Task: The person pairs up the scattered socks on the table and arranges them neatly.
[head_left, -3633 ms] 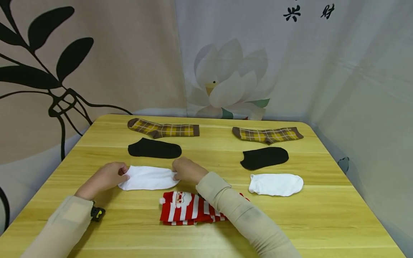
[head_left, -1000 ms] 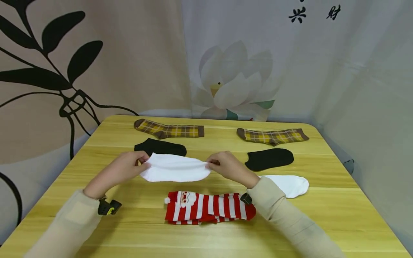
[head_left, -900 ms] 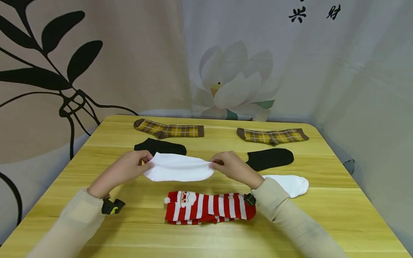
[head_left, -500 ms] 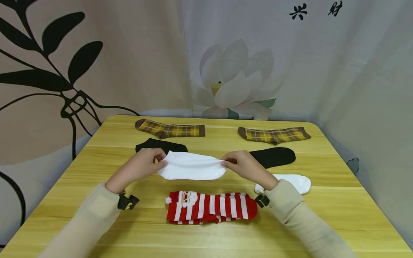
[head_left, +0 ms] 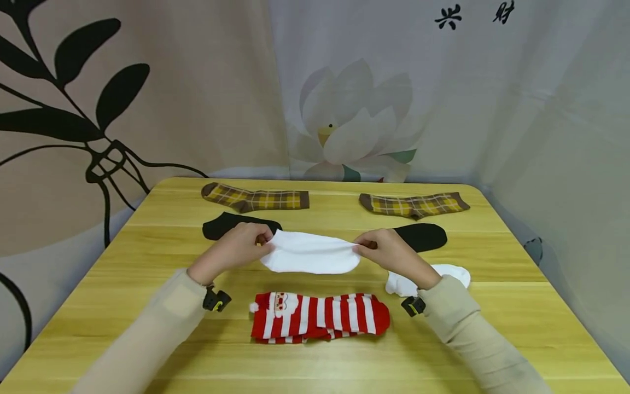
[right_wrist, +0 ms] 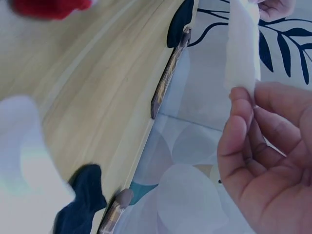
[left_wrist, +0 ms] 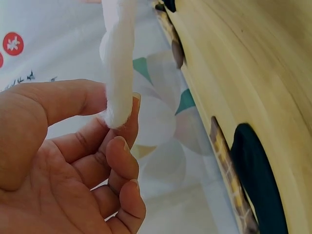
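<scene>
A white ankle sock [head_left: 311, 253] is stretched level above the table between both hands. My left hand [head_left: 236, 249] pinches its left end between thumb and fingers, and my right hand [head_left: 389, 253] pinches the right end. In the left wrist view the sock [left_wrist: 119, 68] hangs edge-on between thumb and forefinger. The right wrist view shows the other end of the sock [right_wrist: 242, 48] in a similar pinch. Below the held sock lie red-and-white striped Santa socks [head_left: 320, 317]. A second white sock [head_left: 403, 283] lies at the right, partly covered by my right wrist.
Two brown-yellow plaid socks [head_left: 256, 198] lie apart along the back of the wooden table [head_left: 315, 366]. In front of them are two black socks, the left one [head_left: 221, 224] and the right one [head_left: 425, 236], both partly hidden. A printed curtain [head_left: 206, 82] hangs behind.
The white sock has been lifted off the table from the left and carried rightward toward the middle. Both hands have moved right with it, keeping hold of its ends.
</scene>
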{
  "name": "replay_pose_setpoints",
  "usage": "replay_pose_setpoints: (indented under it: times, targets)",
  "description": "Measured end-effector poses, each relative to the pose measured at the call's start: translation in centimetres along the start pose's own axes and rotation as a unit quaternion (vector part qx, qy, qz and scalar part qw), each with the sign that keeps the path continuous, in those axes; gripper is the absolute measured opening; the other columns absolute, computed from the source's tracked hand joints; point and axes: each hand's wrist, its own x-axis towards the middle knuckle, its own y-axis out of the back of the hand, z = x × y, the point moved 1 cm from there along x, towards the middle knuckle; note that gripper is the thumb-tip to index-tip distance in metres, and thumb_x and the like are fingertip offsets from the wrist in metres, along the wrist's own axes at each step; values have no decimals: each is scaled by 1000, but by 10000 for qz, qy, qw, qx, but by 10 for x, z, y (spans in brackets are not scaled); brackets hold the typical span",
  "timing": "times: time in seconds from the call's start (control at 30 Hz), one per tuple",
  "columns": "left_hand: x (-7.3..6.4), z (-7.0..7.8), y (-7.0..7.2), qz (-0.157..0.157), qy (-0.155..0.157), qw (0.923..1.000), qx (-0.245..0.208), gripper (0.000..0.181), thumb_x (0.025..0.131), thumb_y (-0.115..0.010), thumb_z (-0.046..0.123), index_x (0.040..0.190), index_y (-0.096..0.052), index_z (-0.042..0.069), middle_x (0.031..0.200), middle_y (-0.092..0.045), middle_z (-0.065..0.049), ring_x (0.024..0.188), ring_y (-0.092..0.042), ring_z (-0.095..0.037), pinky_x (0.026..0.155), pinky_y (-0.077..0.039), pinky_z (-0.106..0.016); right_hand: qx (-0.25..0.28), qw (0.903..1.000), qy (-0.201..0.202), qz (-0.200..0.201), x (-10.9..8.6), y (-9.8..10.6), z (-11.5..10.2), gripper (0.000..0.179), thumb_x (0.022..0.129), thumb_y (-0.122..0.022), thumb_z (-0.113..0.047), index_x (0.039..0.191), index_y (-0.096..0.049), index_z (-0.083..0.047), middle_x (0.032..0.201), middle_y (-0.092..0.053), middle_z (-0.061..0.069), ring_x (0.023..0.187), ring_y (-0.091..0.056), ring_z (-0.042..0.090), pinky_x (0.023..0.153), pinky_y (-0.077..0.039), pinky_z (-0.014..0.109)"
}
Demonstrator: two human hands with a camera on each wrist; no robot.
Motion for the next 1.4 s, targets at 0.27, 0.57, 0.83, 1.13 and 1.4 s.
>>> replay_pose_setpoints:
  times: [0.27,0.57,0.83,1.13,1.4]
  targets:
    - [18,5,-15,-179,-194,9996,-60,10,91,-65,17,94,-66,7,86,-66,-4,65,-49,-13,66,-42,-28,-120,9997,-221,3,-6,3,18,18,94,-61,-17,103,-73,-7,87,-70,1,70,-56,9,67,-47,28]
    - [30,5,-31,-301,-301,9990,-135,10,91,-66,18,92,-67,8,93,-68,-6,73,-54,-13,68,-45,-28,-174,9987,-466,-91,-4,3,34,17,93,-63,-15,103,-73,-6,90,-71,3,76,-61,11,68,-50,28]
    - [37,3,-43,-472,-203,9986,-131,9,89,-68,16,92,-68,8,92,-68,-4,77,-56,-12,70,-47,-28,-113,9969,-721,-310,1,2,44,16,91,-66,-15,100,-73,-4,87,-71,4,75,-63,17,65,-48,27]
    - [45,-5,-52,-831,-268,9956,-336,20,89,-68,12,74,-55,11,69,-48,2,62,-38,-11,62,-35,-27,-154,9966,-675,-446,6,-9,53,13,89,-68,-13,96,-74,-5,91,-72,6,74,-61,11,70,-52,29]
    - [49,-8,-57,-992,-241,9943,-293,24,88,-69,12,71,-52,11,66,-43,2,61,-35,-12,61,-33,-27,-297,9966,-644,-420,9,-14,59,8,87,-69,-11,91,-74,-6,86,-71,5,71,-60,9,69,-52,28]
